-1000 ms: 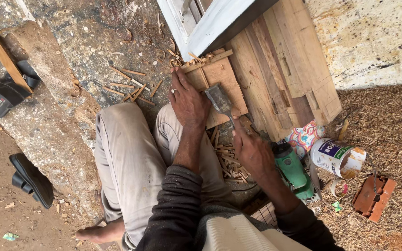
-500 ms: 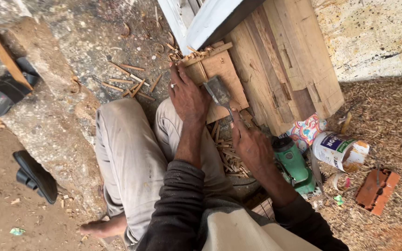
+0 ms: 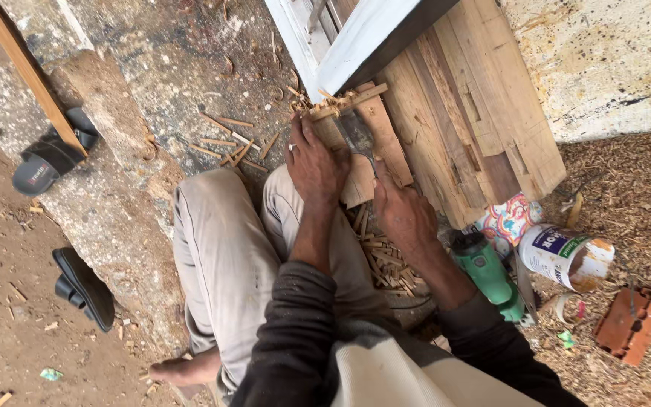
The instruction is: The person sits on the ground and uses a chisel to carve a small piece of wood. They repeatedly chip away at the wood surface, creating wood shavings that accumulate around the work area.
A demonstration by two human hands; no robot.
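Your hands on the wood block
Your left hand (image 3: pixel 316 162) presses flat on the wood block (image 3: pixel 363 162) — right hand (image 3: pixel 404 215) clamped on a chisel (image 3: pixel 356 134) over it, beside the planks (image 3: pixel 461 113).

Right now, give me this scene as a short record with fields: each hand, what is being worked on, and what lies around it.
left hand: pressed flat on the wood block, steadying it
right hand: gripped around the hatchet handle, blade on the block
under the block: wood chips
beside right arm: green power tool, white can, red brick
on the left: black sandals
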